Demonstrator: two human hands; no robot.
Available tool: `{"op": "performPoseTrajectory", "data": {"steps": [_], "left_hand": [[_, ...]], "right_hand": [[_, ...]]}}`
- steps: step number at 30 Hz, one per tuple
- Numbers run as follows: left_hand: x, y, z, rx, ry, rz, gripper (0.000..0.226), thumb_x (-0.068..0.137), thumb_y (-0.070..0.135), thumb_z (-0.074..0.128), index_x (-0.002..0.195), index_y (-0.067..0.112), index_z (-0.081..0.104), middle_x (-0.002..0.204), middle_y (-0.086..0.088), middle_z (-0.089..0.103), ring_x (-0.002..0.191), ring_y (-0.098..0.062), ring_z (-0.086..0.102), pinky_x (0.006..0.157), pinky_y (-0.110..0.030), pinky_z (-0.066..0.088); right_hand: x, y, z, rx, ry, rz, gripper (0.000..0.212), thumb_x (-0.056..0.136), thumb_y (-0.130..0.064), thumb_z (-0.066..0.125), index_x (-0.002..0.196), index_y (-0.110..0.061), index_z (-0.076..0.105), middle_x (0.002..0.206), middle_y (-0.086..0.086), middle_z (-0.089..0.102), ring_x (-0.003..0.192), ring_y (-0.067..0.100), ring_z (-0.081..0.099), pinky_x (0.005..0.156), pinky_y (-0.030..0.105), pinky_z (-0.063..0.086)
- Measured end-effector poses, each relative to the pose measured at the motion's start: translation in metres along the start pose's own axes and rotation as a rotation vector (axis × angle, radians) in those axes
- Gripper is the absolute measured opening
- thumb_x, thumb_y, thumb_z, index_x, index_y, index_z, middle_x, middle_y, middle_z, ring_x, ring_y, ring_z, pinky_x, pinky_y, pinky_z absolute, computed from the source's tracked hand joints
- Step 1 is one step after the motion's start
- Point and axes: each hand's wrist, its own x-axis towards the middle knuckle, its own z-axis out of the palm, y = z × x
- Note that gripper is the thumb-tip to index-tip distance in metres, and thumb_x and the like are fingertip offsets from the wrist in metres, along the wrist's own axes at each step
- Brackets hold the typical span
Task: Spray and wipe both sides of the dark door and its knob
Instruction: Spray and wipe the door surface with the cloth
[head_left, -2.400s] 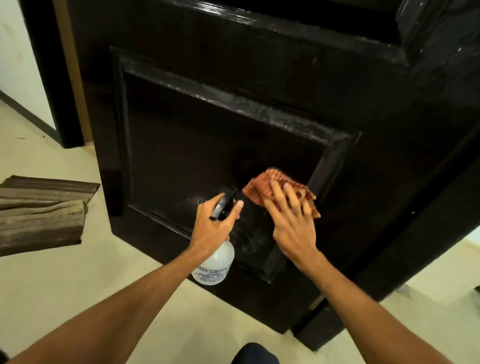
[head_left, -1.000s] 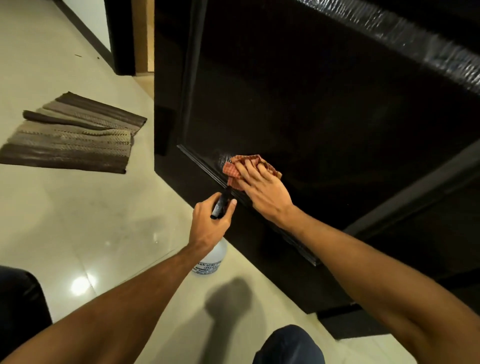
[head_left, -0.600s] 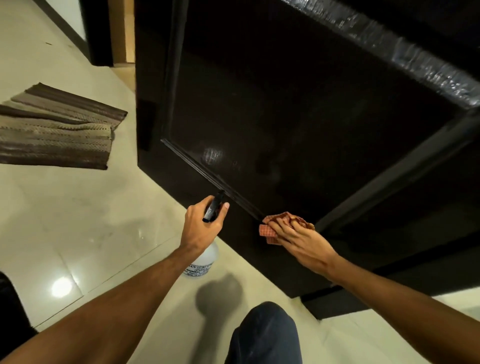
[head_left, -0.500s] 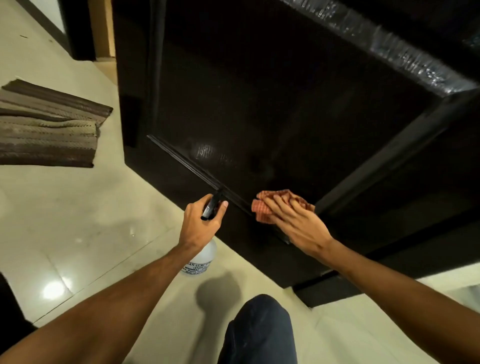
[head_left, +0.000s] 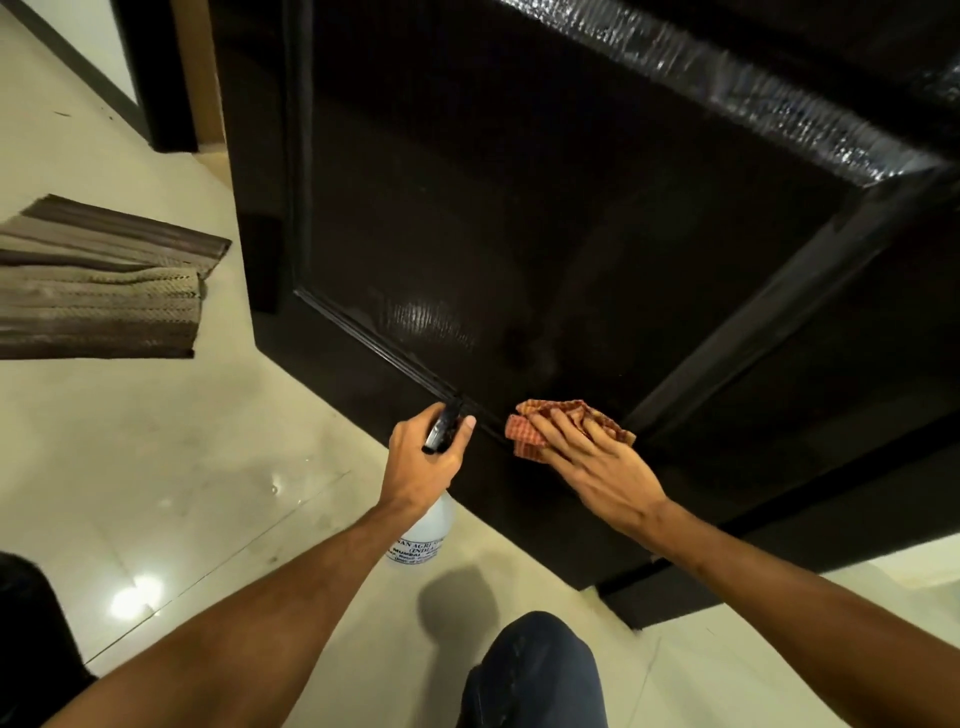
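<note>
Right hand lies flat, pressing a red checked cloth to the lower panel moulding of the dark glossy wooden door; left hand closed around a translucent plastic spray bottle (black trigger head), held above the pale tiled floor.

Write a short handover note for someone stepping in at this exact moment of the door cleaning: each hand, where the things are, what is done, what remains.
Left hand: gripping the spray bottle by its black trigger head, held low beside the door.
Right hand: flat on the red checked cloth, pressing it against the dark door at the lower panel's bottom moulding.
Done: a wet sheen shows on the lower panel.
Left: the knob and the other side are out of view; treat them as still to do.
</note>
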Motion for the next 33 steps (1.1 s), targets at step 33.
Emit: {"op": "performPoseTrajectory", "data": {"steps": [33], "left_hand": [[0.095,-0.053,-0.134,0.042,0.323,-0.160,0.059,0.083,0.085,0.054,0.100,0.031,0.069,0.088,-0.002,0.069,0.093,-0.031,0.067,0.083,-0.049,0.059]], "right_hand": [[0.288,0.000,-0.111,-0.037,0.149,-0.024,0.072,0.089,-0.022,0.029,0.160,-0.014,0.031,0.170,0.017,0.015,0.156,0.036,0.016,0.124,0.049,0.012]]}}
